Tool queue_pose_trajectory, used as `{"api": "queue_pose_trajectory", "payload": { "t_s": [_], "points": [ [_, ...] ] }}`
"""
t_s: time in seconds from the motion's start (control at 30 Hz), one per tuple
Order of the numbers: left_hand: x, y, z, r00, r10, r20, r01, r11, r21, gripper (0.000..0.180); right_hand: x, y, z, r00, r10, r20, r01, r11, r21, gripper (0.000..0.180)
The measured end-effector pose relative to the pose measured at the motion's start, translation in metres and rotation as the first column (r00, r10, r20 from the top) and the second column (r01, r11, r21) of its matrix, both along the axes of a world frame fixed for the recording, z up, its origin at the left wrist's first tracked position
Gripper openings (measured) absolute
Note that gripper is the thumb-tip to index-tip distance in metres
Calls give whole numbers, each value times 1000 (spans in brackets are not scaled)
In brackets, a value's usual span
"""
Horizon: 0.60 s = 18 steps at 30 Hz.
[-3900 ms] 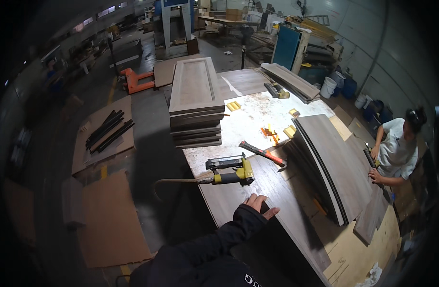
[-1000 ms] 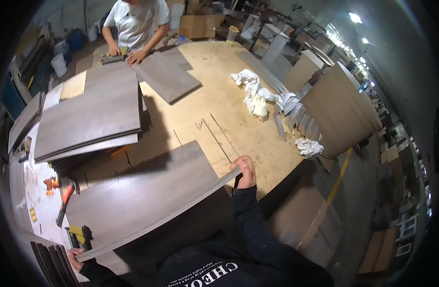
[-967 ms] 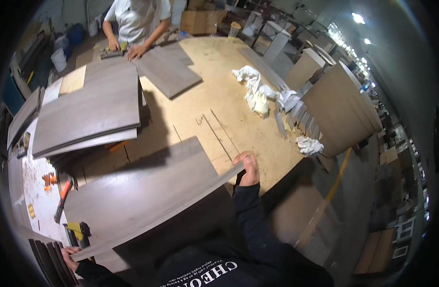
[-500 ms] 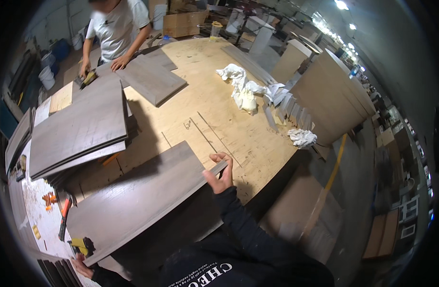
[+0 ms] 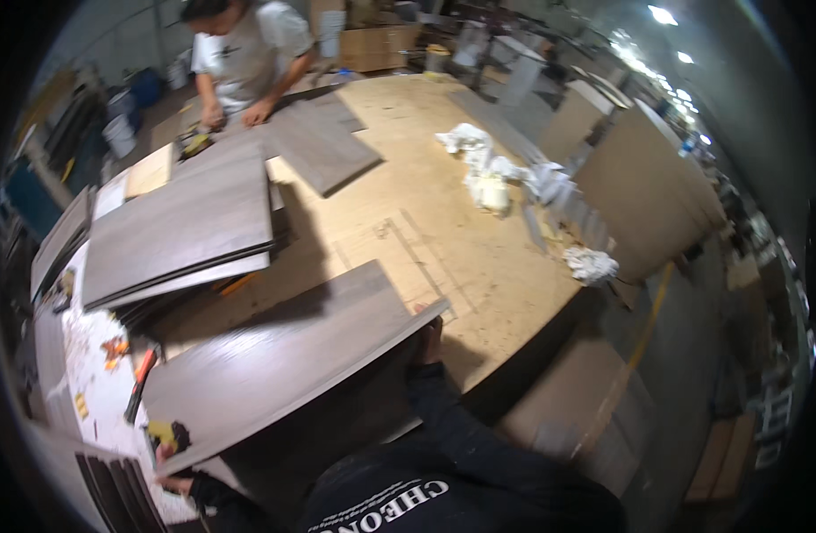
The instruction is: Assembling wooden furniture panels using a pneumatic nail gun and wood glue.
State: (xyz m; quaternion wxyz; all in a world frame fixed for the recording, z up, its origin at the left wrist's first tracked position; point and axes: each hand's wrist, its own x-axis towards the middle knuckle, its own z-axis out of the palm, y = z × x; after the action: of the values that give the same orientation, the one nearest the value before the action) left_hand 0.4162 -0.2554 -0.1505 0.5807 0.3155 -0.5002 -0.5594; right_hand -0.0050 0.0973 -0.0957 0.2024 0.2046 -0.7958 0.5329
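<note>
A grey-brown wood panel (image 5: 283, 364) lies flat at the table's near side. Along its front edge runs a long board (image 5: 310, 391), seen mainly as a narrow strip jutting past the panel's right corner. My right hand (image 5: 431, 339) grips the board's right end from below, fingers partly hidden behind it. At the near left end, my left hand (image 5: 171, 469) holds the same board, its fingertips partly out of sight. Close to the left hand sits a yellow and black tool (image 5: 168, 435), perhaps a tape measure. A red-handled hammer (image 5: 141, 384) lies beyond it.
A stack of grey-brown panels (image 5: 186, 222) stands at the left. Across the wooden table (image 5: 417, 178), a person in a white shirt (image 5: 257, 62) works by another panel (image 5: 323, 147). Crumpled white cloths (image 5: 488, 169) and a large curved brown piece (image 5: 648, 191) are at the right.
My right hand has slid lower at the board's end, its thumb no longer showing above. The board's right end sits slightly farther right in view; the whole view has shifted.
</note>
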Motion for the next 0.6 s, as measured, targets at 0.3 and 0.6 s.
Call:
{"api": "queue_pose_trajectory", "payload": {
  "t_s": [0.3, 0.6],
  "points": [
    [50, 47, -46, 936, 229, 269, -196, 970, -141, 65, -12, 48, -54, 819, 192, 540, -188, 980, -62, 44],
    [-17, 34, 288, 879, 426, 214, -203, 740, -641, 55, -10, -19, -115, 921, 247, 300, -326, 912, 250, 24]
  ]
}}
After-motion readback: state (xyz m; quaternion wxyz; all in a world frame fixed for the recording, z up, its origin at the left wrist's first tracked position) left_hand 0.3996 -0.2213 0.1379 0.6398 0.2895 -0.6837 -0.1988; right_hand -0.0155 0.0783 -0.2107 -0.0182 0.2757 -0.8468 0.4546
